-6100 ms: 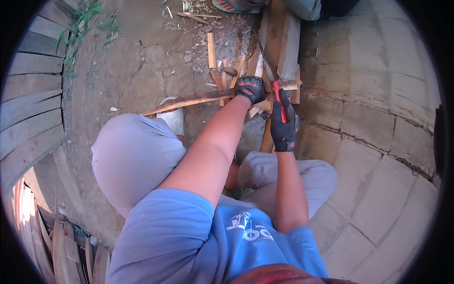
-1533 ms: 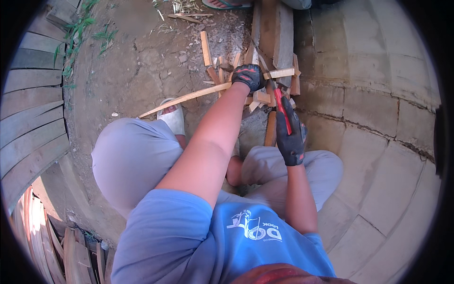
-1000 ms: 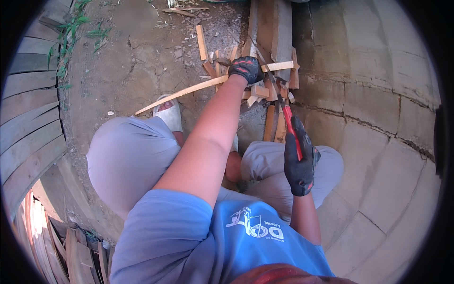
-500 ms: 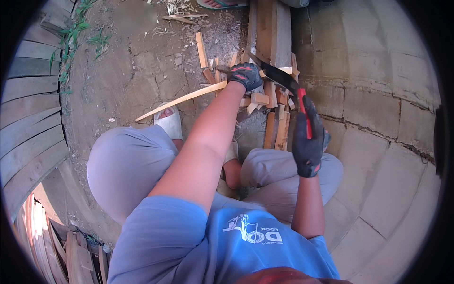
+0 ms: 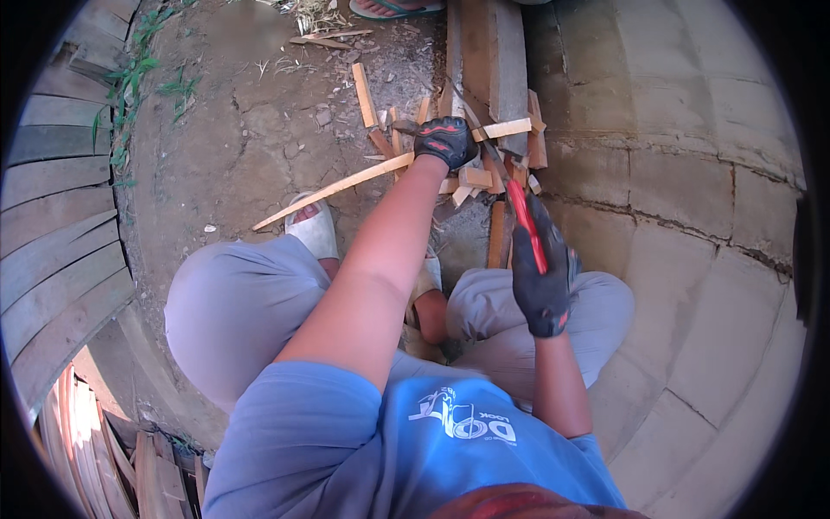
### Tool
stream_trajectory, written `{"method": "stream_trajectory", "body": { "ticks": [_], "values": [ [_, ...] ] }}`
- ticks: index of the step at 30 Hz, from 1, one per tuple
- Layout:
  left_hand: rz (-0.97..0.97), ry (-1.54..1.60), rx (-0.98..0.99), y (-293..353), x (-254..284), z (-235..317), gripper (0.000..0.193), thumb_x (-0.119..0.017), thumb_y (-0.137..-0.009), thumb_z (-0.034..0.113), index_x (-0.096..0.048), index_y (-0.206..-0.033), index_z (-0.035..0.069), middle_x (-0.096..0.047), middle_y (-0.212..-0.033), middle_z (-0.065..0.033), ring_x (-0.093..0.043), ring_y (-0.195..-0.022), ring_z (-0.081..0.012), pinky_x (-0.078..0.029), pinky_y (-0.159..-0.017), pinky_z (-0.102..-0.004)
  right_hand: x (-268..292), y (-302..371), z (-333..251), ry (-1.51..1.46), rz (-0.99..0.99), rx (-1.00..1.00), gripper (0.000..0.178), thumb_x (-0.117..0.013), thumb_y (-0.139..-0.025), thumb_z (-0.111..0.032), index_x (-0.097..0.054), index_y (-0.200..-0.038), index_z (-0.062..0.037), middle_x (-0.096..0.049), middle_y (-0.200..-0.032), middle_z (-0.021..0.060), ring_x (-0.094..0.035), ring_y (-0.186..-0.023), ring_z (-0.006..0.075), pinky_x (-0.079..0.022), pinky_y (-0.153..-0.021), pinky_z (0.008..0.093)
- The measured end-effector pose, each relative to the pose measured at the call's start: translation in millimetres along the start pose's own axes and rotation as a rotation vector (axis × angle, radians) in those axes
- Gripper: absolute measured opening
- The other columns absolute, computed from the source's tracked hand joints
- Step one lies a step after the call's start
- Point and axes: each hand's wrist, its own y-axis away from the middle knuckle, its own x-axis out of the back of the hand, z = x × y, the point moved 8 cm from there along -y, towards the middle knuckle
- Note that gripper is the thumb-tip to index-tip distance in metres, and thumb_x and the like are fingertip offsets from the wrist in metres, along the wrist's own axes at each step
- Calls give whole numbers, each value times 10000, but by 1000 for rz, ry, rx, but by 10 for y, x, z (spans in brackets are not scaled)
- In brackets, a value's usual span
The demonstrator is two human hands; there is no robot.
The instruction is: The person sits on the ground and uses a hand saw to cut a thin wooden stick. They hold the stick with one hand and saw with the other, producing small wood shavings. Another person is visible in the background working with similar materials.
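Wooden strip [image 5: 339,188] across the end of the beam [image 5: 508,60], apparently whole | my left hand [image 5: 446,143] clamped on it | right hand [image 5: 542,275] closed round the red-handled saw [image 5: 520,202], blade crossing the strip | short blocks [image 5: 475,177] nearby look done; I judge this cut unfinished, depth unclear

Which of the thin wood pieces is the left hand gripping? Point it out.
The long, pale strip slanting from the left hand toward the lower left; the scattered offcuts are shorter and unheld.
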Motion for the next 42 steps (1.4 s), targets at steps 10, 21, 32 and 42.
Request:
{"method": "stream_trajectory", "body": {
  "ticks": [10, 21, 32, 42],
  "values": [
    [-31, 37, 55, -16, -13, -15, 426, -700, -903, 446, -822, -1140, 113, -784, -1194, -197, -765, -1118, -350, -598, -971, -459, -560, -768, 324, -103, 38, 90, 397, -651, -1044, -242, -695, -1396, -65, -755, -1237, 237, -737, -1126, 410, -577, -958, 483],
    [-219, 57, -20, -154, -177, -85, 545, -706, -906, 512, -791, -1240, 90, -735, -1343, -187, -713, -1238, -367, -569, -1051, -463, -614, -468, 453, -63, 60, 149, 429, -634, -1065, -210, -651, -1473, -76, -719, -1347, 225, -734, -1203, 356, -568, -961, 412],
    [-140, 42, 3, -52, -87, -30, 511, -686, -910, 505, -811, -1197, 101, -757, -1293, -182, -735, -1198, -351, -580, -1021, -461, -611, -714, 327, -81, 28, -50, 476, -659, -1046, -313, -663, -1446, -54, -751, -1217, 265, -732, -1160, 404, -562, -983, 452],
    [-12, 9, -59, 48, 4, 60, 391, -680, -909, 430, -832, -1068, 107, -799, -1132, -174, -774, -1077, -338, -607, -943, -467, -635, -751, 101, 79, 2, -42, 451, -625, -1049, -314, -675, -1442, -97, -744, -1226, 262, -719, -1126, 448, -566, -948, 506]
  ]
}}
